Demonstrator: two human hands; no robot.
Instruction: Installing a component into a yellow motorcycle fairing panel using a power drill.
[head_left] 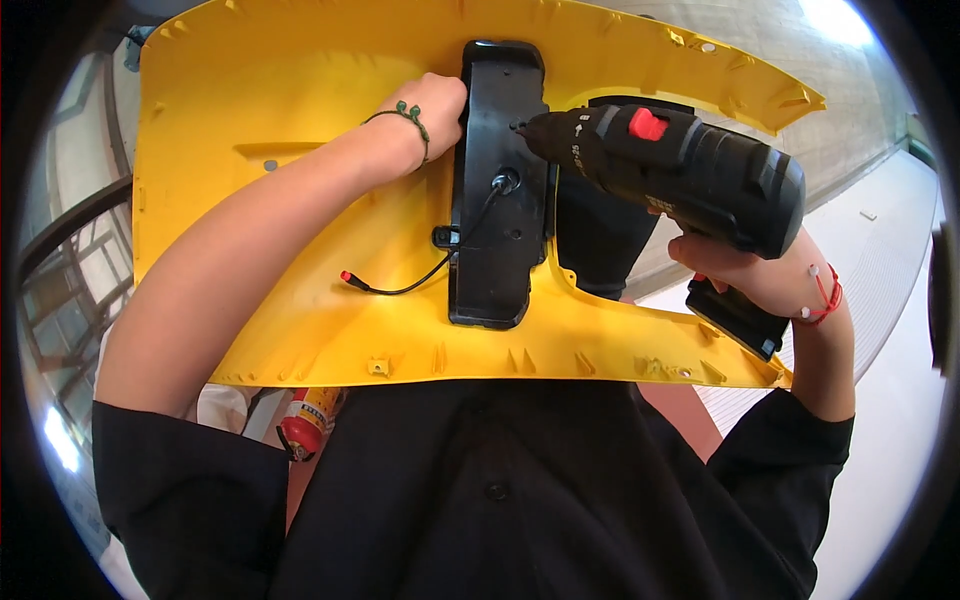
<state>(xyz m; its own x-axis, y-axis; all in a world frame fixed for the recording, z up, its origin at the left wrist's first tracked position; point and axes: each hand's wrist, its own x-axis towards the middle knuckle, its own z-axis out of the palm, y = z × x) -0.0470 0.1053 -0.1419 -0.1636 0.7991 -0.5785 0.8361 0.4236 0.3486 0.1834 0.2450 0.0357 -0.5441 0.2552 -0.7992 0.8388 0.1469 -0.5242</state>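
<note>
A large curved yellow plastic panel (210,220) lies in front of me, bearing a long black plastic part (485,285) with a cable (405,290) ending in a red-tipped connector. My left hand (435,115) is closed against the upper left edge of the black part; its fingertips are hidden. My right hand (760,280) grips the handle of a black cordless drill (700,180) with a red switch. The drill's nose points left at a small spot on the upper part of the black piece; whether it touches cannot be told.
Below the panel's left side is a red fire extinguisher (305,425). A white ribbed surface (880,290) lies to the right, with pale floor (750,40) at the upper right. Metal framework (65,290) stands at the far left.
</note>
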